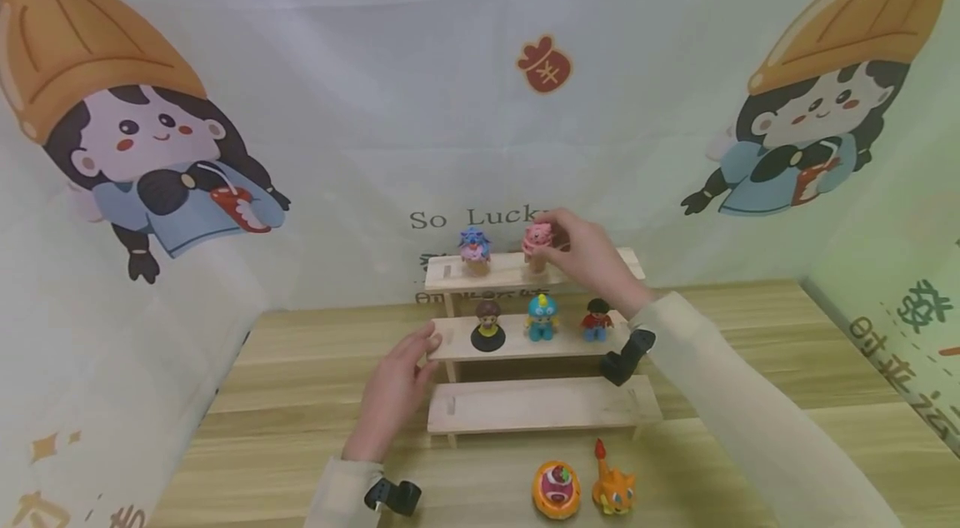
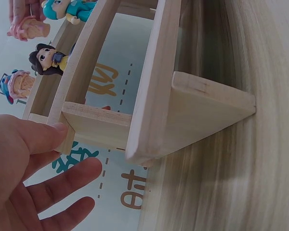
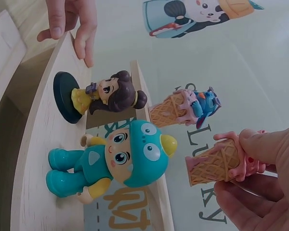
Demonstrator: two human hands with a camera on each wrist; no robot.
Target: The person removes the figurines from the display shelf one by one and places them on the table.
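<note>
Looks like placing time: right hand [image 1: 591,251] pinching the pink ice-cream-cone figurine [image 3: 212,164] over the top shelf [image 1: 507,271] (can't tell if it's touching), left hand [image 1: 393,385] loosely spread against the middle shelf [image 1: 452,343], so I'd seat it and let go.

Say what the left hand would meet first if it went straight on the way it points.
The left hand would most likely meet the left end of the middle shelf, which it appears to be touching. Beyond that, the depth is unclear.
</note>
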